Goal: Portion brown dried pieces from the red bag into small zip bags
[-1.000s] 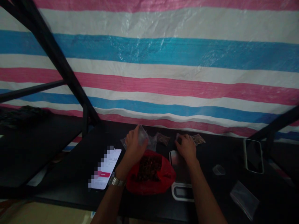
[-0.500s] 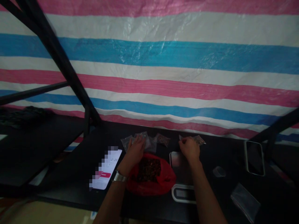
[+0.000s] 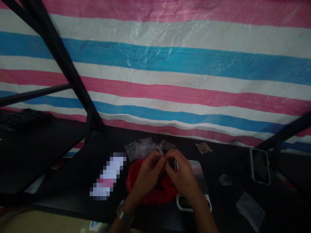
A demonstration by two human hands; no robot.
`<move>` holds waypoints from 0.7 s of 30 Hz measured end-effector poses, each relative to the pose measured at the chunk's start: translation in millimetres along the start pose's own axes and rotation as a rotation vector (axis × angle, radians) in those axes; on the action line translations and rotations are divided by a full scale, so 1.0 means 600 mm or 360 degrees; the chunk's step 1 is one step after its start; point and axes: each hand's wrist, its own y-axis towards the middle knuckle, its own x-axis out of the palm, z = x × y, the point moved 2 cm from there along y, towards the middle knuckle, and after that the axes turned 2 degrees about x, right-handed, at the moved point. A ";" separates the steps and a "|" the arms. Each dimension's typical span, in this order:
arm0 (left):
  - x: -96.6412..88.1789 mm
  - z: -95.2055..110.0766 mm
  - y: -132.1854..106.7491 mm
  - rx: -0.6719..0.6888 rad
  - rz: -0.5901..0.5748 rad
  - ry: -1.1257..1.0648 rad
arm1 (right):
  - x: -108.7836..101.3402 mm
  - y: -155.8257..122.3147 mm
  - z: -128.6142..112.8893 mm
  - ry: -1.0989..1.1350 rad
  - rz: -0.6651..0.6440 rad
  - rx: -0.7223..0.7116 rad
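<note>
1. The red bag (image 3: 135, 173) is sitting open near the front edge of the worktop (image 3: 73, 168). It is holding dark brown pieces, which the hands are mostly covering.
2. A cluster of clear packets (image 3: 139, 149) is lying along the back edge. Whether they are filled cannot be told in the dim light.
3. A lone packet (image 3: 203, 148) with brown bits inside is lying further right along that edge.
4. A small clear cup (image 3: 224, 179) is standing right of the scale (image 3: 200, 171), and its contents are not showing.
5. The left hand (image 3: 145, 173) and the right hand (image 3: 181, 174) are meeting fingertip to fingertip above the red bag. Both are pinching a small clear bag (image 3: 159, 150) between thumbs and forefingers.
6. Only a pale edge of that small bag is showing. Its long axis is slanting up from the fingertips toward the back edge, leaning left.
7. A phone (image 3: 259, 165) is lying toward the right edge of the worktop.
</note>
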 end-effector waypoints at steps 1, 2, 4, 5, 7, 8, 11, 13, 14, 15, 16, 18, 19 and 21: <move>-0.001 -0.003 -0.001 -0.0001 0.0040 -0.0026 | 0.006 -0.003 -0.001 -0.0030 -0.0026 -0.0032; -0.004 -0.005 0.000 -0.0002 0.0061 -0.0031 | 0.009 -0.006 -0.001 -0.0072 -0.0042 -0.0062; -0.010 -0.007 0.003 -0.0007 0.0067 -0.0029 | 0.011 -0.010 0.001 -0.0180 -0.0069 -0.0125; -0.013 -0.008 0.004 -0.0016 0.0067 -0.0032 | 0.011 -0.011 0.003 -0.0240 -0.0082 -0.0153; -0.018 -0.010 0.006 -0.0042 0.0077 -0.0040 | 0.012 -0.013 0.005 -0.0349 -0.0099 -0.0211; -0.020 -0.011 0.007 -0.0058 0.0086 -0.0043 | 0.013 -0.014 0.005 -0.0391 -0.0106 -0.0236; -0.023 -0.013 0.009 -0.0105 0.0097 -0.0055 | 0.017 -0.016 0.005 -0.0454 -0.0104 -0.0269; -0.025 -0.011 0.010 -0.0116 0.0106 -0.0066 | 0.018 -0.016 0.004 -0.0450 -0.0107 -0.0256; -0.027 -0.010 0.010 -0.0109 0.0123 -0.0069 | 0.018 -0.016 0.003 -0.0436 -0.0114 -0.0250; -0.029 -0.007 0.010 -0.0094 0.0147 -0.0068 | 0.017 -0.016 0.001 -0.0413 -0.0122 -0.0245; -0.030 -0.005 0.009 -0.0072 0.0174 -0.0064 | 0.017 -0.016 -0.001 -0.0383 -0.0131 -0.0237; -0.031 0.000 0.007 -0.0016 0.0215 -0.0040 | 0.018 -0.017 -0.005 -0.0327 -0.0135 -0.0179; -0.031 0.002 0.006 0.0013 0.0223 -0.0024 | 0.019 -0.018 -0.005 -0.0305 -0.0123 -0.0133; -0.027 0.002 0.004 0.0054 0.0213 0.0015 | 0.021 -0.019 -0.004 -0.0272 -0.0099 -0.0034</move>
